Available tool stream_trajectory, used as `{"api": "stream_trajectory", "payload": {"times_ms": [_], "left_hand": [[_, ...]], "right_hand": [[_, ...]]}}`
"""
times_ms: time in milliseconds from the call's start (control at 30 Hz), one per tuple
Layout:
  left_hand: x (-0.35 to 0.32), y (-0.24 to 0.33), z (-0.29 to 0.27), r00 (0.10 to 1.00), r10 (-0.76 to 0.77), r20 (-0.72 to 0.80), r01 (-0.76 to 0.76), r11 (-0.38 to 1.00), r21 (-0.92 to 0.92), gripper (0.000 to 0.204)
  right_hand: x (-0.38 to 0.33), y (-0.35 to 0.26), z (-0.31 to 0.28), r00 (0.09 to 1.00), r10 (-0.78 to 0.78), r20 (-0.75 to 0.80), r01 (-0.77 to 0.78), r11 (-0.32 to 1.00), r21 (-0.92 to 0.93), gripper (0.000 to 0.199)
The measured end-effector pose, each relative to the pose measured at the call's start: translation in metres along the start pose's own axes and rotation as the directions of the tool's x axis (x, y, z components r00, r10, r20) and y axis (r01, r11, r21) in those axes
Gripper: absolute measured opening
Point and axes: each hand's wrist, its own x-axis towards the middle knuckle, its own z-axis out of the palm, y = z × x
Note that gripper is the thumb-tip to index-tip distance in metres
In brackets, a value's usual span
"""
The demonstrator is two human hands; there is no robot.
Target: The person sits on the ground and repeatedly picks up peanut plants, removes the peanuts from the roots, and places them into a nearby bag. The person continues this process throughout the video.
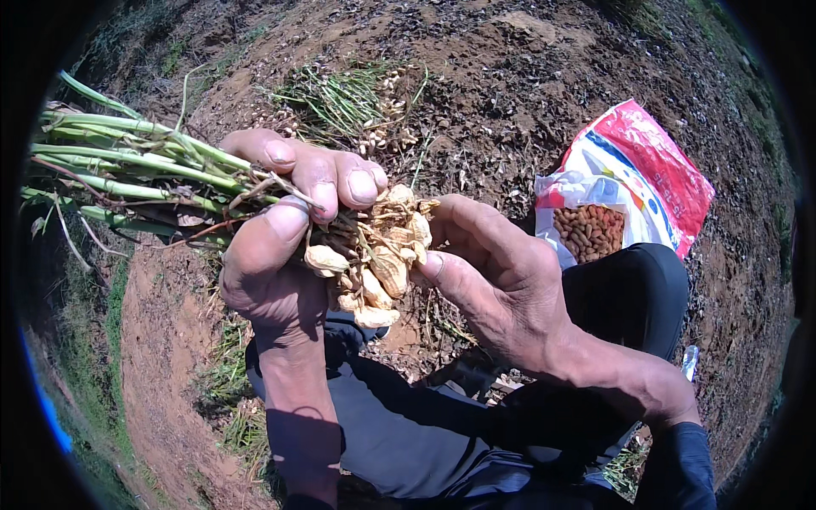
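Observation:
A bundle of green peanut plants [144, 170] lies across my left hand [289, 221], which is closed round the stems near their root end. From that end hangs a cluster of pale peanut pods [387, 263], several of them still on thin roots. My right hand [501, 285] reaches in from the right, thumb and forefinger pinched at the right side of the cluster. The fingertips press on a pod there; the other fingers are curled, partly hidden behind.
Ahead on the brown soil lies another heap of peanut plants [340, 100] with pods. To the right, an open red, white and blue sack [650, 174] holds loose reddish-brown peanuts [589, 232]. My dark-trousered knee [650, 285] is beside it. A small clear bottle [689, 362] lies farther right.

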Motion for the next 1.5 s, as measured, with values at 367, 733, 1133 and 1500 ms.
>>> {"api": "stream_trajectory", "payload": {"times_ms": [367,733,1133,1500], "left_hand": [[-0.004,-0.013,-0.008,0.990,-0.087,0.110,0.065,0.981,0.184,0.032],[-0.008,-0.004,0.000,0.945,-0.223,-0.240,0.252,0.963,0.097,0.023],[-0.014,0.014,-0.027,0.903,-0.312,-0.297,0.298,0.950,-0.092,0.018],[-0.018,-0.009,-0.018,0.920,-0.282,-0.274,0.279,0.959,-0.053,0.019]], "right_hand": [[0.009,-0.015,-0.014,0.852,0.517,0.088,-0.521,0.814,0.258,0.031],[0.019,-0.017,-0.028,0.979,0.190,0.072,-0.195,0.978,0.072,0.008],[0.028,-0.016,-0.063,0.895,0.425,0.135,-0.444,0.816,0.370,0.022],[0.000,-0.008,-0.017,0.928,0.279,0.249,-0.277,0.960,-0.044,0.020]]}}
